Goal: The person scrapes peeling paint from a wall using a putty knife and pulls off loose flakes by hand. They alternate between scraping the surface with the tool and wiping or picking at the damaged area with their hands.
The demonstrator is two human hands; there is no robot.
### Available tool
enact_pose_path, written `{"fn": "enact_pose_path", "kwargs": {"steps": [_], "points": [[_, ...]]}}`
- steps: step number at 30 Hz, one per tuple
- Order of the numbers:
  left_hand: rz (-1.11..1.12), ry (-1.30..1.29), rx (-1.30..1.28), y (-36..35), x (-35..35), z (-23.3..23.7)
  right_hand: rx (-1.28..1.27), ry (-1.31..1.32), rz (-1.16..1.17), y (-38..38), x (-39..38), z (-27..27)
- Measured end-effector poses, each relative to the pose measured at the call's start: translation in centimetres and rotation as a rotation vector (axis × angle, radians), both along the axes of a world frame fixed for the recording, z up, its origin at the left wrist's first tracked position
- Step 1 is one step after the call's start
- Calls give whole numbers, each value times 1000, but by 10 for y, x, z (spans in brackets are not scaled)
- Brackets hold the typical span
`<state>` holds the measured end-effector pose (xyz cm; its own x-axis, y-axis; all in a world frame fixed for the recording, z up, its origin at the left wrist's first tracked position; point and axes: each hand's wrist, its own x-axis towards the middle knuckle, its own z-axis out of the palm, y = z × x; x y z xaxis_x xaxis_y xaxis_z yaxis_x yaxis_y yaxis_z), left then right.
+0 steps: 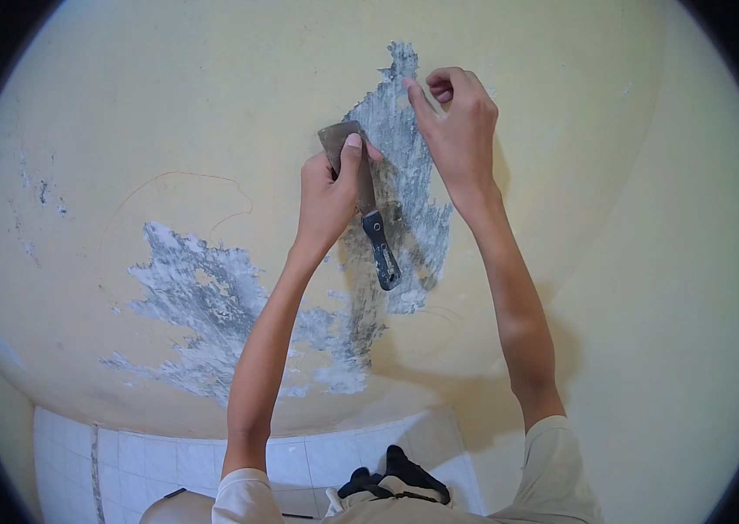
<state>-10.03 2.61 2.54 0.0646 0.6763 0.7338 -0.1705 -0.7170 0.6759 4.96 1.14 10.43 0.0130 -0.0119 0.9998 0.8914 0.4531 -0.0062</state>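
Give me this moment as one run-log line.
Left hand: holding scraper by blade, handle free | Right hand: raised, fingers curled, no tool visible | Wall: yellow, rough grey patches showing

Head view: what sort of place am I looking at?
Probably a room indoors under repair: a yellow wall with paint stripped to grey patches, a scraper in the left hand, and pale floor tiles below.

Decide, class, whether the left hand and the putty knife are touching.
Touching. The head view shows the left hand holding the putty knife, the thumb lying on the metal blade and the black handle hanging below.
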Motion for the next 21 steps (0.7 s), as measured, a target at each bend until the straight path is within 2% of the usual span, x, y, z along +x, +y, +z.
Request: {"fn": "enact_pose_path", "kwargs": {"steps": [1,3,7,9,13,15,21], "points": [[-2,-19,-5,1,2,-1,2,2,-3,-1,1,2],[13,13,35,8,0,-3,-194,138,211,-6,2,6],[-28,55,7,6,-6,-3,-185,210,240,-4,12,9],[-22,64,12,8,-7,-5,-5,127,212,1,13,8],[35,74,91,14,-5,-5,-25,24,139,-5,1,1],[12,58,71,11,-4,-5,10,-19,-12,-3,-3,-2],[-29,7,18,5,-6,-3,-82,21,-70,-8,-17,-2]]}}
